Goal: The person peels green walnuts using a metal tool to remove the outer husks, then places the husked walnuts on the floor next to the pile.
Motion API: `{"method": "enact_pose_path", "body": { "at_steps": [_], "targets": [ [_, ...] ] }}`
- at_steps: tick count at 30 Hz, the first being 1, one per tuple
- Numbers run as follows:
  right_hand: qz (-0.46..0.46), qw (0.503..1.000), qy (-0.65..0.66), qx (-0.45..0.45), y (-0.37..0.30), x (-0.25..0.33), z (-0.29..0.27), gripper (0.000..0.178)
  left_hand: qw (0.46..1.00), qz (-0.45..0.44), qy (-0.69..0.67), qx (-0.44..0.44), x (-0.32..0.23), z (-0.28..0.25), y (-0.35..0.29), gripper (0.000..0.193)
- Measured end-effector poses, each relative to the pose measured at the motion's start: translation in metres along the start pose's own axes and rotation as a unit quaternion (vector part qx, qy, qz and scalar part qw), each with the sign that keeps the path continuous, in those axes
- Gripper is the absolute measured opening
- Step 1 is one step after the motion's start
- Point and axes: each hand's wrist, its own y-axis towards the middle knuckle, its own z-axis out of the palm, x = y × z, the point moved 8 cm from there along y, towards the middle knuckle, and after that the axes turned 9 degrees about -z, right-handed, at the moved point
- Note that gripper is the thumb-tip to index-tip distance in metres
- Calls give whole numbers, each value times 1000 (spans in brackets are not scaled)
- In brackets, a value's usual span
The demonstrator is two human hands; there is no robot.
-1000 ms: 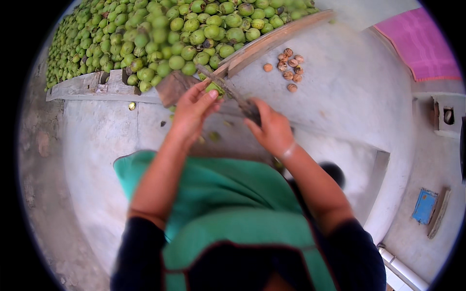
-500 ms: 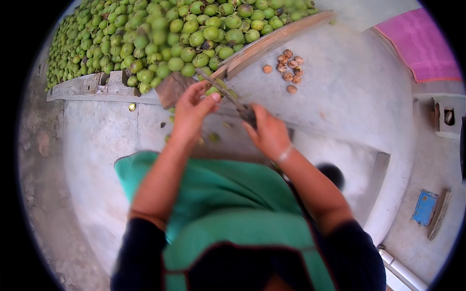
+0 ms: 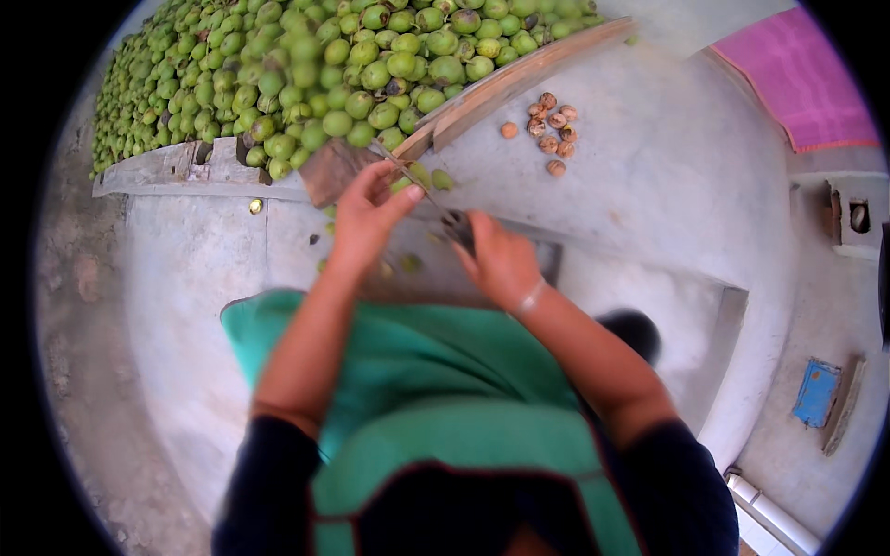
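My left hand [image 3: 366, 213] is closed, its thumb and fingers pinching a green-husked walnut [image 3: 401, 184] that they partly hide. My right hand [image 3: 505, 259] wraps the dark handle of a knife [image 3: 428, 196]. The thin blade points up and left, lying across the walnut by my left fingertips; how deep it sits in the husk I cannot make out. Just beyond the blade shows a green husk piece [image 3: 442, 179]. Several green bits lie below my hands, among them a blurred one [image 3: 409, 263].
A big heap of green-husked walnuts [image 3: 371, 74] fills the far left behind wooden boards [image 3: 519, 79]. Several brown shelled walnuts [image 3: 556, 120] lie on the concrete to its right. A pink cloth [image 3: 802, 79] is at far right, a blue tray-like thing [image 3: 816, 393] lower right. A green apron [image 3: 445, 352] covers my lap.
My right hand and the knife have shifted slightly left. The green husk piece beyond the blade shows more fully. My left hand has hardly moved and still grips the walnut.
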Motion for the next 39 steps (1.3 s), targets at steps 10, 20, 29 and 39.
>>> {"method": "enact_pose_path", "body": {
  "at_steps": [10,20,29,39],
  "targets": [
    [24,999,42,-3,1,-8,-2,42,999,23,-24,32,-8,10,-9,37],
    [100,869,437,211,-6,4,24,27,983,12,-65,168,-15,35,-24,55],
    [98,939,323,64,-1,-4,25,38,989,40,-97,108,-13,31,-18,52],
    [96,974,193,62,1,-9,14,37,994,35,-41,98,-12,23,-16,55]
  ]
}}
